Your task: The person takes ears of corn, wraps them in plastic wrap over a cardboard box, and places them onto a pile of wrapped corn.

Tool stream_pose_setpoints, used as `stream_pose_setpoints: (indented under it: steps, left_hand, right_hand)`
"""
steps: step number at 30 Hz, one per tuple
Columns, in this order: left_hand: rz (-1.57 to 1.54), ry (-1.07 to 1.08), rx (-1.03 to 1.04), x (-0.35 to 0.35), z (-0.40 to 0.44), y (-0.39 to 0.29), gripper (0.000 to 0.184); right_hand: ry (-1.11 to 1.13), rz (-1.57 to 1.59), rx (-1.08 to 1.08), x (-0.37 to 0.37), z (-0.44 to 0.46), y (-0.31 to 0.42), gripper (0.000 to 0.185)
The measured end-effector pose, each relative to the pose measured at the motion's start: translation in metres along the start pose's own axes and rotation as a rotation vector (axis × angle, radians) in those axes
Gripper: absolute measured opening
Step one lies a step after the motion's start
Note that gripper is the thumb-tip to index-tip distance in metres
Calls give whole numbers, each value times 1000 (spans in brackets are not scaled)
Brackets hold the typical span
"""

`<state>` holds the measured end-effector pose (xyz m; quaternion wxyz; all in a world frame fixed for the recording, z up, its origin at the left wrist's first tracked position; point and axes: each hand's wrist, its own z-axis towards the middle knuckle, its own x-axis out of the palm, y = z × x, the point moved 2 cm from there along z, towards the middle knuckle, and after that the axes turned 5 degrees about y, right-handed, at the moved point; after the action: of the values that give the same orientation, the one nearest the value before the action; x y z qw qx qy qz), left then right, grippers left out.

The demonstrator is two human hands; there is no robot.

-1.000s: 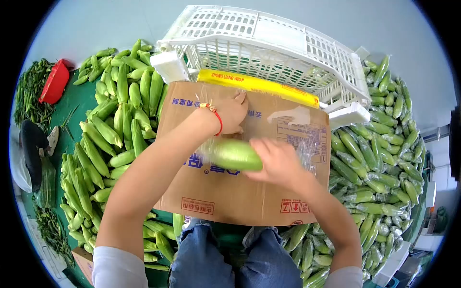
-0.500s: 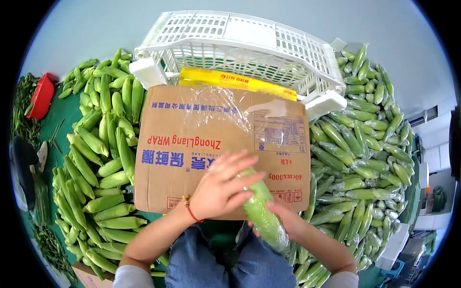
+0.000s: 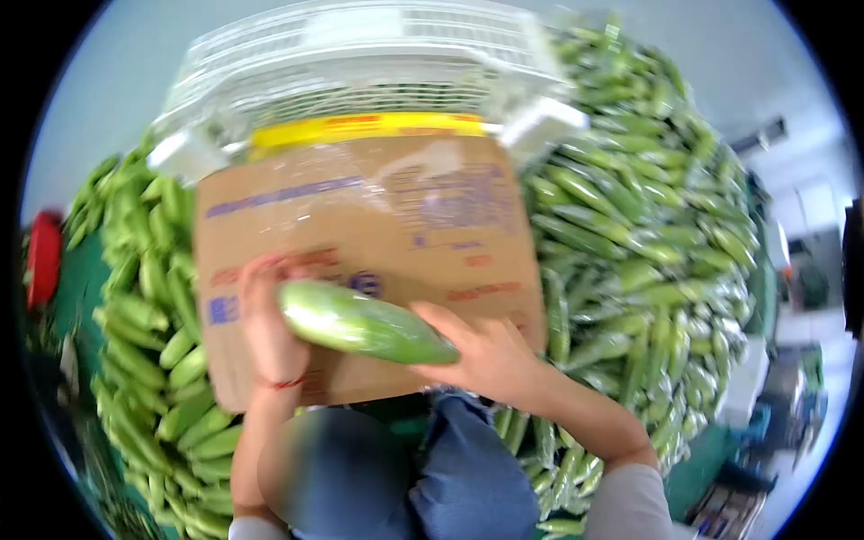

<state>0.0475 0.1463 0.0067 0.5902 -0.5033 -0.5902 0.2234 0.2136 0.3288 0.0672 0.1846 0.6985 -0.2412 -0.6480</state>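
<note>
A green-husked ear of corn, shiny with clear film, is held slantwise above a brown cardboard box. My right hand is closed around its lower right end, thumb along the top side. At the upper left end is my left hand, red string on the wrist, its palm against the corn and its fingers curving behind it. Those fingertips are blurred and partly hidden. Across the far edge of the box lies a yellow roll or carton, with clear film on the cardboard before it.
A white plastic crate stands behind the box. Unwrapped corn is heaped on the left, film-wrapped corn on the right. A red basin is at far left. My knees are below the box.
The corn has been raised from the box's near edge and turned from steep to nearly level. My left hand has shifted to its left end. The whole view has swung and blurred.
</note>
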Motion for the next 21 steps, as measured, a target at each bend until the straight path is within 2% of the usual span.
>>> stream_pose_setpoints:
  steps: [1, 2, 4, 5, 7, 8, 10, 11, 12, 13, 14, 16, 17, 18, 21]
  left_hand:
    - [-36, 38, -32, -5, -5, 4, 23]
    - [75, 151, -115, -11, -10, 3, 32]
    - [-109, 254, -448, -8, -30, 18, 36]
    - [-119, 201, -540, -3, -50, 20, 39]
    - [-101, 367, -709, -39, -66, 44, 40]
    - [-66, 467, -793, -44, -70, 37, 39]
    - [35, 420, -587, -22, -72, 21, 47]
    - [392, 635, -309, -5, -72, 7, 57]
    - [967, 731, 110, 11, -74, -7, 67]
    - [1323, 649, 490, 26, -76, -22, 79]
    - [1329, 664, 569, 25, -74, -23, 82]
    - [1331, 672, 756, 29, -70, -28, 88]
    - [931, 847, 391, 53, -74, -32, 88]
    - [520, 981, 21, 80, -82, -39, 88]
    - [173, 1257, -456, 105, -95, -40, 82]
  right_hand:
    - [-160, -61, -109, -15, -2, 0, 53]
    - [-311, -148, -213, -29, -4, 0, 46]
    - [-656, -32, -486, -64, 2, 7, 29]
    - [-816, 181, -538, -59, 18, 7, 27]
    - [-792, 1004, -515, -68, 26, 10, 31]
    - [-541, 1594, -395, -63, 27, 27, 35]
    - [-582, 1592, -401, -67, 23, 25, 42]
    - [-631, 1626, -378, -70, 19, 22, 43]
    - [-680, 1659, -356, -73, 14, 19, 45]
    - [-757, 1714, -317, -81, 9, 14, 44]
    - [-837, 1767, -277, -88, 2, 10, 44]
    - [-903, 1717, -411, -98, -12, 18, 45]
    - [-941, 1683, -479, -105, -21, 21, 47]
    - [-693, 1628, -538, -112, -36, 23, 45]
    - [-417, 1676, -885, -119, -75, 32, 38]
